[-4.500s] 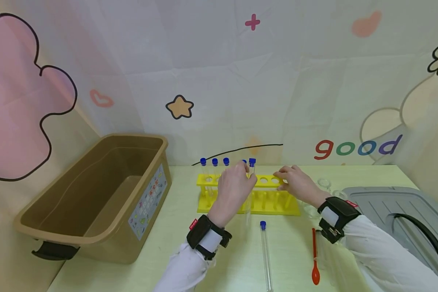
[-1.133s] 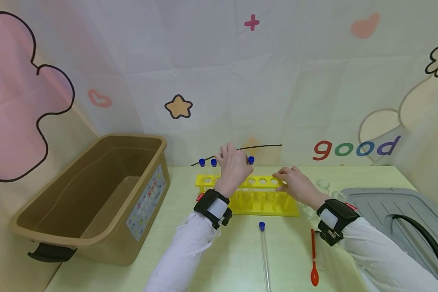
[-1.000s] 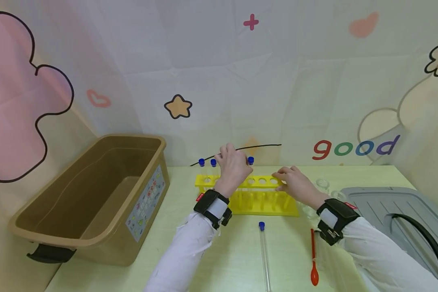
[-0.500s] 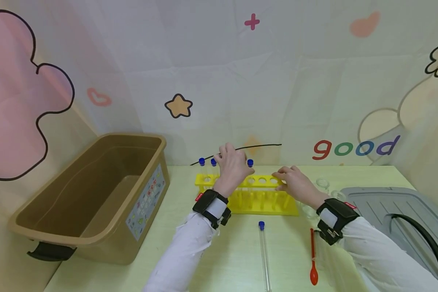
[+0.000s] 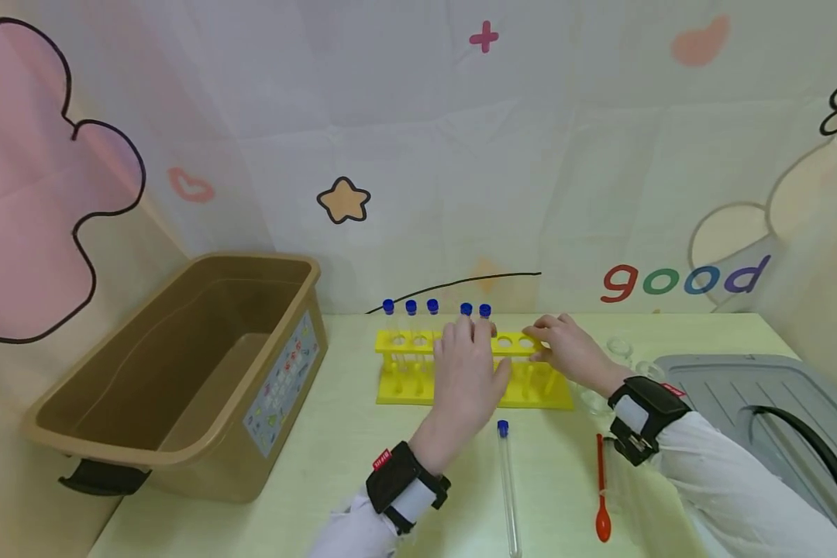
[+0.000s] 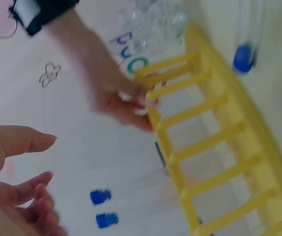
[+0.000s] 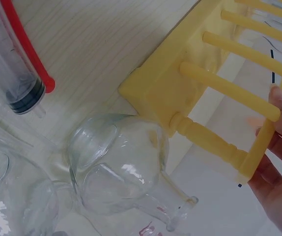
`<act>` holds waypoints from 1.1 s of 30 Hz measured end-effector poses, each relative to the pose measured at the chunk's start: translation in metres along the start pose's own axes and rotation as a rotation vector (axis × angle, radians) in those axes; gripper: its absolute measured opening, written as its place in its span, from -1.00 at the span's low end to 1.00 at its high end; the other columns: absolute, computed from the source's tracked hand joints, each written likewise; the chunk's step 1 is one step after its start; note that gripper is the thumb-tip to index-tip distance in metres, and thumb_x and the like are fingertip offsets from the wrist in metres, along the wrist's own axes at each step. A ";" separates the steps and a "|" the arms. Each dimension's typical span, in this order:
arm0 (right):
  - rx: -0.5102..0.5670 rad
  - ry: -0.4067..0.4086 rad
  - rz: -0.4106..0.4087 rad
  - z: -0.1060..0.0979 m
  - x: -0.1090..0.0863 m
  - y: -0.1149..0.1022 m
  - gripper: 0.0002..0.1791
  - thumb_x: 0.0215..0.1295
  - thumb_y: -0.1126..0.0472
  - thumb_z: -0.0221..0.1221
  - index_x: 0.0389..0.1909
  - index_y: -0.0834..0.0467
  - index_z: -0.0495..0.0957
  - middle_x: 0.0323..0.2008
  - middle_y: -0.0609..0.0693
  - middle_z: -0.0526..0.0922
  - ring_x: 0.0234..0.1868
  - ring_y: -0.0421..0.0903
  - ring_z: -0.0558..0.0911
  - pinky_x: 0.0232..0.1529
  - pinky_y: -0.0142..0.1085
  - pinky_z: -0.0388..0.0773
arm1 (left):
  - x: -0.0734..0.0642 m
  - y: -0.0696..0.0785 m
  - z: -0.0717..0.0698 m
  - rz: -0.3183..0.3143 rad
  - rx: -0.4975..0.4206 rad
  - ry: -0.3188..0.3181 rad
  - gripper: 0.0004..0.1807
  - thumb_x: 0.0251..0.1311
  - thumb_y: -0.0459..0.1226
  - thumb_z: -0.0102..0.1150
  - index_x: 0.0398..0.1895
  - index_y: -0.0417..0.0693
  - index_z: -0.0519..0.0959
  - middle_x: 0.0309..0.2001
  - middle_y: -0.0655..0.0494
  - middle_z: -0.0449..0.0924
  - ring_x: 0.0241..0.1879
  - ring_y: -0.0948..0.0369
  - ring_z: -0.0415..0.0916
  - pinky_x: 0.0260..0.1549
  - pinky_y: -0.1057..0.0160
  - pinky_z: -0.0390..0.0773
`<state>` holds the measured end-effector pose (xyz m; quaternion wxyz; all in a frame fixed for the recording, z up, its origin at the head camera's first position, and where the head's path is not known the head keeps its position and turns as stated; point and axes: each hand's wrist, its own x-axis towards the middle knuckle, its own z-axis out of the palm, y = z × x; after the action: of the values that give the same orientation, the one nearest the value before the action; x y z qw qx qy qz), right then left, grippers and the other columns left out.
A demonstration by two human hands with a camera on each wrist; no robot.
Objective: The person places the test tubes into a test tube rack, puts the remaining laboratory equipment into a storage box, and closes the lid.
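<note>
A yellow test tube rack [image 5: 530,397] stands on the table, with several blue-capped test tubes [image 5: 411,308] upright in its left and middle holes. My left hand [image 5: 463,387] is in front of the rack, fingers loosely extended. The left wrist view shows nothing between its thumb and fingers [image 6: 38,140]. At the rack's right end, my right hand [image 5: 575,353] grips the top bar between thumb and fingers, also visible in the right wrist view [image 7: 278,182]. One more capped test tube [image 5: 508,488] lies on the table nearer to me.
A deep brown bin [image 5: 286,403] stands at the left. To the right are a red spoon [image 5: 602,496], a syringe [image 7: 18,73], glass flasks [image 7: 121,167] behind the right wrist, and a grey lid [image 5: 732,387] with a black handle. A printed cloth hangs behind.
Earlier my left hand held a capped test tube before the rack, then lowered it into a hole. Now it has let go and drawn back towards me. My right hand stays on the rack.
</note>
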<state>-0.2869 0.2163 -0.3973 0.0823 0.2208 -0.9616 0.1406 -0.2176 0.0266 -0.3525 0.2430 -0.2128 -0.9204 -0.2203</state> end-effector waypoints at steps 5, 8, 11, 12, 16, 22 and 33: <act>0.009 -0.013 0.012 0.000 -0.001 0.002 -0.57 -0.04 0.34 0.31 -0.07 0.34 0.54 -0.18 0.20 0.49 -0.22 0.11 0.36 -0.19 -0.13 0.39 | -0.025 0.009 0.023 -0.061 -0.016 -0.303 -0.73 0.07 -0.17 0.24 -0.27 -0.13 0.44 -0.54 0.17 0.31 -0.63 0.30 0.25 -0.68 0.47 0.26; 0.010 -0.021 0.016 0.000 -0.002 0.002 -0.57 -0.04 0.34 0.31 -0.07 0.34 0.54 -0.18 0.19 0.49 -0.23 0.10 0.35 -0.20 -0.14 0.38 | -0.038 0.011 0.038 -0.107 0.041 -0.465 -0.73 0.08 -0.15 0.22 -0.31 -0.15 0.45 -0.66 0.17 0.28 -0.76 0.29 0.24 -0.80 0.42 0.25; 0.011 -0.029 0.024 0.001 -0.002 0.001 -0.56 -0.04 0.33 0.31 -0.07 0.34 0.54 -0.17 0.19 0.49 -0.22 0.10 0.35 -0.20 -0.14 0.38 | -0.047 0.012 0.048 -0.135 0.126 -0.580 -0.72 0.04 -0.11 0.24 -0.42 -0.13 0.45 -0.69 0.17 0.29 -0.75 0.27 0.27 -0.78 0.36 0.30; 0.012 -0.029 0.028 0.001 -0.002 0.001 -0.56 -0.04 0.33 0.30 -0.06 0.34 0.54 -0.17 0.19 0.49 -0.22 0.10 0.35 -0.19 -0.14 0.37 | -0.050 0.012 0.050 -0.141 0.150 -0.602 -0.71 0.03 -0.10 0.25 -0.45 -0.12 0.45 -0.69 0.17 0.30 -0.73 0.27 0.30 -0.75 0.34 0.32; 0.015 -0.029 0.032 0.000 -0.002 0.000 -0.56 -0.04 0.33 0.30 -0.06 0.33 0.54 -0.17 0.18 0.48 -0.22 0.09 0.35 -0.19 -0.15 0.37 | -0.056 0.013 0.057 -0.144 0.198 -0.640 -0.69 -0.01 -0.09 0.28 -0.53 -0.11 0.43 -0.64 0.17 0.30 -0.66 0.27 0.33 -0.71 0.32 0.37; 0.016 -0.032 0.039 -0.001 -0.001 -0.002 -0.56 -0.03 0.32 0.30 -0.05 0.32 0.54 -0.17 0.17 0.49 -0.23 0.08 0.34 -0.20 -0.16 0.37 | -0.060 0.012 0.063 -0.144 0.204 -0.609 -0.74 -0.05 -0.18 0.29 -0.61 -0.08 0.41 -0.67 0.17 0.26 -0.70 0.30 0.23 -0.77 0.33 0.29; 0.002 -0.025 0.038 -0.002 0.000 -0.003 -0.56 -0.03 0.32 0.30 -0.06 0.33 0.54 -0.17 0.18 0.49 -0.22 0.09 0.35 -0.19 -0.15 0.38 | -0.061 0.010 0.071 -0.216 0.169 -0.606 -0.70 -0.01 -0.28 0.24 -0.77 -0.08 0.39 -0.74 0.14 0.28 -0.76 0.31 0.21 -0.84 0.37 0.25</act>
<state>-0.2851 0.2145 -0.3948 0.0677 0.2044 -0.9664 0.1401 -0.1891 0.0536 -0.4376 -0.0497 -0.1488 -0.9831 -0.0946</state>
